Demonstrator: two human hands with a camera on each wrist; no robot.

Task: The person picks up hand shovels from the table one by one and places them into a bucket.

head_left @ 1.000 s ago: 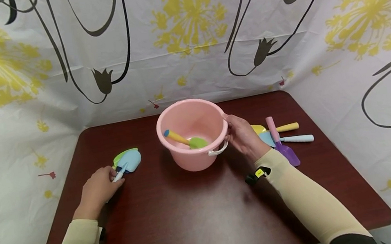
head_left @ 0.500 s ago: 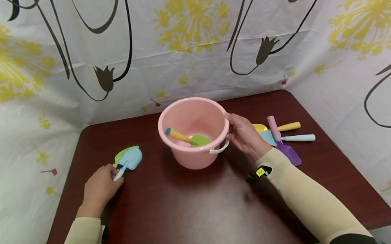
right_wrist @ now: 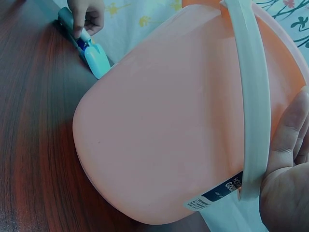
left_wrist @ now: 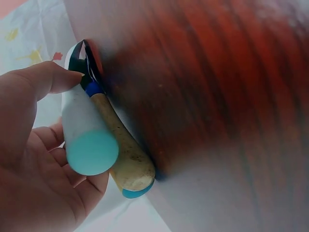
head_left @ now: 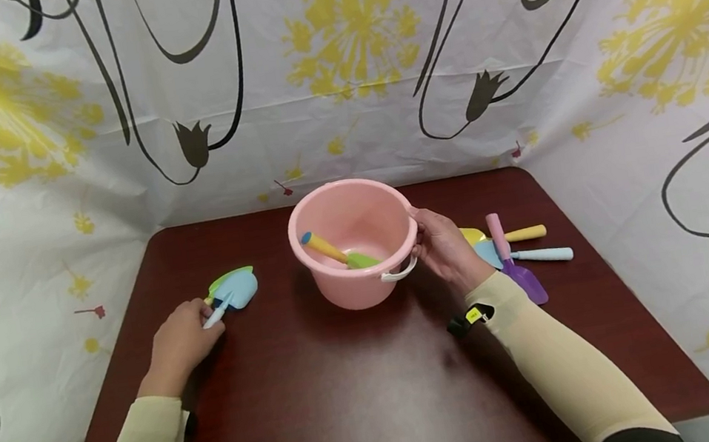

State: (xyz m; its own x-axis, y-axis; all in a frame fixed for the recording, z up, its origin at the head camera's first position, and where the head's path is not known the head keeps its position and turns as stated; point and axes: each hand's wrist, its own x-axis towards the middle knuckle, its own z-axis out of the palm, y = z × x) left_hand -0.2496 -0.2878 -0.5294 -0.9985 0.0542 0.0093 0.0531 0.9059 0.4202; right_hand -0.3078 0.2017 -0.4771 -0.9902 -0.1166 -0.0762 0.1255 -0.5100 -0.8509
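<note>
The left hand [head_left: 180, 341], stretched forward, pinches a blue shovel [head_left: 239, 288]; the right hand [head_left: 448, 247] grips the pink bucket [head_left: 355, 291].

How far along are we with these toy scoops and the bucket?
Looks done: one green scoop lies inside the pink bucket. In hand: the left grip pinches a light-blue scoop while the right grip holds the bucket's side. Probably remaining: another green scoop, partly hidden by the light-blue one, plus the yellow scoop, second blue scoop and purple scoop overlapping at right.
</note>
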